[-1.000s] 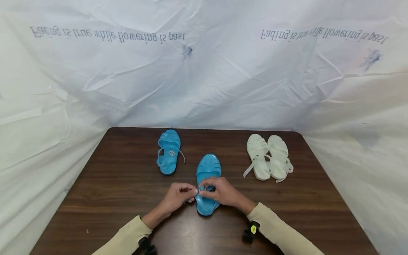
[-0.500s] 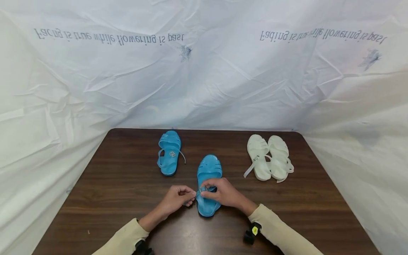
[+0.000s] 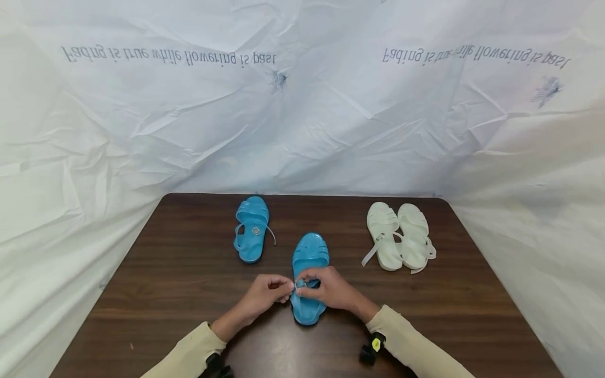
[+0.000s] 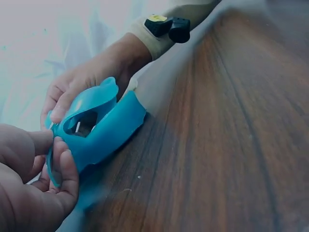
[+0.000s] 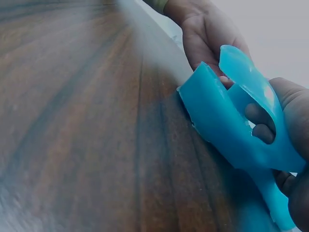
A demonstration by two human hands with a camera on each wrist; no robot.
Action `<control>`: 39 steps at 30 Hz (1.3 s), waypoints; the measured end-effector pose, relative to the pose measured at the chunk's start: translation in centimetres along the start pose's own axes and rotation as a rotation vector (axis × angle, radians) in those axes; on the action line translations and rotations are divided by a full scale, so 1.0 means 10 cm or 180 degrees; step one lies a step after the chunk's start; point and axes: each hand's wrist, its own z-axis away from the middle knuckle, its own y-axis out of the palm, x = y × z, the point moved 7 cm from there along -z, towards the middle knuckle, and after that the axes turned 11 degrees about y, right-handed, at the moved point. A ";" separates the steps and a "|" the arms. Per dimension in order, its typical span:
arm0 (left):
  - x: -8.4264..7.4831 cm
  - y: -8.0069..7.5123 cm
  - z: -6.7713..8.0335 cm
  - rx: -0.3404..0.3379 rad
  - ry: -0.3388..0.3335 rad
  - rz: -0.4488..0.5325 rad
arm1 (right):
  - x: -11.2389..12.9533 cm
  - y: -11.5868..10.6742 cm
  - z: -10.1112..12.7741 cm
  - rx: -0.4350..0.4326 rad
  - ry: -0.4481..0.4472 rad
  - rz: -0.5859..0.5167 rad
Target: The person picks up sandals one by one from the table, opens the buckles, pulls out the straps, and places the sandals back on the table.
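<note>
A blue sandal (image 3: 310,251) lies toe away from me on the table, between both hands. At its left side my left hand (image 3: 261,297) pinches the loose end of the ankle strap (image 4: 51,166) between thumb and fingers. From the right, my right hand (image 3: 332,287) grips the strap by the small buckle (image 3: 301,284), with thumb and finger bent round it. In the right wrist view, fingers show through the opening in the sandal's blue side (image 5: 217,121). How far the strap passes through the buckle is hidden by the fingertips.
Another blue sandal (image 3: 252,231), its thin strap sticking out to the right, lies farther back on the left. Two white sandals (image 3: 384,231) stand side by side at the back right. Behind the dark wooden table (image 3: 189,262) hangs a white printed sheet (image 3: 331,121).
My left hand shifts slightly away from the sandal, then back against its side. My right hand keeps its grip at the buckle. The whole head view drifts slightly.
</note>
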 end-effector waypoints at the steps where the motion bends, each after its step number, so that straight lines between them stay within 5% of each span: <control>1: 0.01 0.00 0.01 0.0006 -0.0055 0.0041 | 0.00 0.00 0.00 0.0000 -0.0008 -0.0007; 5: 0.00 -0.01 0.05 0.0052 -0.0196 0.0088 | -0.03 -0.01 0.03 -0.0019 -0.0002 -0.0046; 11: -0.02 -0.05 0.06 0.0061 -0.0093 -0.0003 | -0.03 -0.06 0.04 -0.0117 0.0039 -0.0073; 21: 0.12 -0.02 0.06 0.0071 -0.0346 0.0694 | -0.06 -0.03 0.02 -0.0098 0.0116 -0.0255; 39: 0.08 0.02 0.05 -0.0096 -0.0244 0.0687 | -0.01 -0.01 0.00 -0.0030 0.0085 -0.0160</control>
